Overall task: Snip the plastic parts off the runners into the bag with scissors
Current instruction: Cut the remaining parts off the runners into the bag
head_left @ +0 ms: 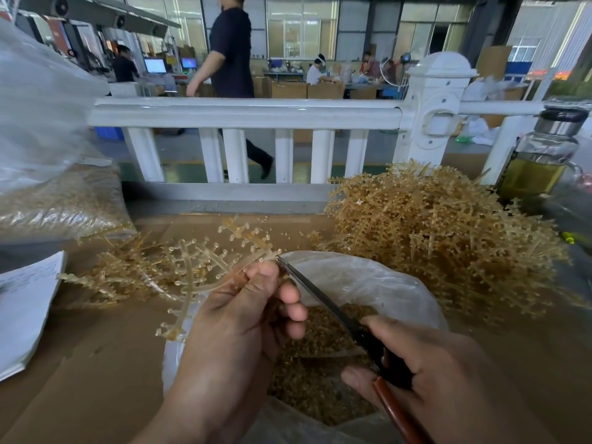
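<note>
Head view: the left hand [243, 315] pinches a runner [205, 267] by its stem, fingers curled, just over the far rim of the bag [368, 277]. The right hand [426, 363] grips the scissors [323, 299], blades nearly closed at a twig tip. The point sits close to the left forefinger (a slip could nick it), and a springy part may fly past the rim. Runner: translucent amber, branching, bead-tipped. Bag: thin, clear, crinkled, holding cut parts [314, 373].
</note>
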